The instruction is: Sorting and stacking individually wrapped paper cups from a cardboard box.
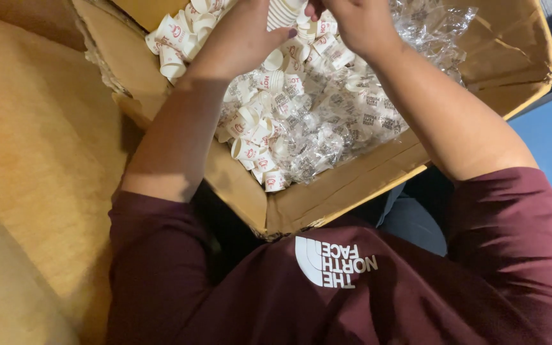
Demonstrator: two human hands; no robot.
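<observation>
Both hands, left hand (244, 32) and right hand (352, 22), clasp a nested stack of paper cups (282, 13) over the cardboard box (352, 182); keeping it straight seems wise.

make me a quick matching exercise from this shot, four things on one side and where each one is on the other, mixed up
Things:
1. stack of nested white paper cups
2. crinkled clear plastic wrap
3. open brown cardboard box
4. loose small white paper cups with red print

Places:
A. piled across the box's middle and near side
B. holding all the cups, in front of the maroon shirt
C. gripped by the left hand, beside the right hand
D. bunched in the box's far right part

Pairs: 1-C, 2-D, 3-B, 4-A
</observation>
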